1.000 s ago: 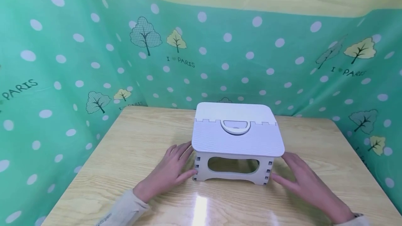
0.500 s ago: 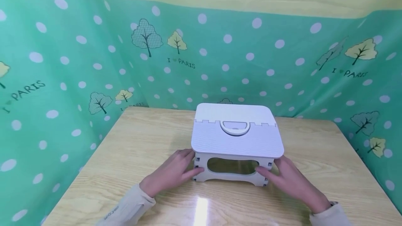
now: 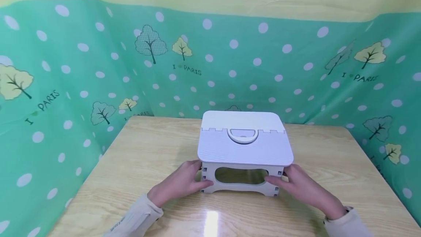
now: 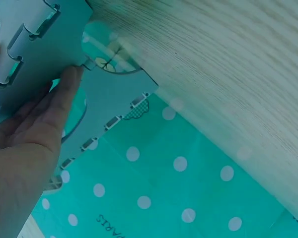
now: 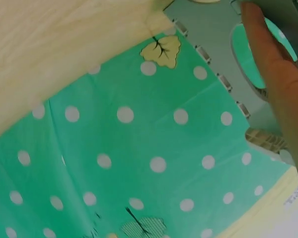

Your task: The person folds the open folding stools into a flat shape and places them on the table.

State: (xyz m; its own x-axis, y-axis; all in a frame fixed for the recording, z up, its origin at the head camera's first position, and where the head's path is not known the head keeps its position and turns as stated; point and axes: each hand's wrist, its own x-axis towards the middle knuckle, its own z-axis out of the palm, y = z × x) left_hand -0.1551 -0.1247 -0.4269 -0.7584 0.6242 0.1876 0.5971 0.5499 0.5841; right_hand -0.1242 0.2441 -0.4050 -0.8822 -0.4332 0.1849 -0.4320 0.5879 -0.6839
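Observation:
A white folding step stool (image 3: 243,154) stands unfolded on the table, its top level and a curved carry handle (image 3: 243,139) lying flat in the middle. My left hand (image 3: 181,183) grips the left legs, thumb on the front panel and fingers round the side. On the opposite side my right hand (image 3: 304,187) holds the right legs, its thumb reaching the oval opening in front. In the left wrist view the fingers (image 4: 64,99) lie against the hinged side panel. The right wrist view has one long finger (image 5: 265,44) along the side panel, near its opening.
A light wood-grain table (image 3: 158,138) lies under the stool. Behind it and at both sides hangs a green cloth (image 3: 223,54) with white dots and printed trees. A bright light reflection (image 3: 211,224) shows on the tabletop in front.
Both hands have closed in on the stool's legs; the right hand moved left and its thumb came onto the front panel. The stool stays standing, and the head view has shifted slightly.

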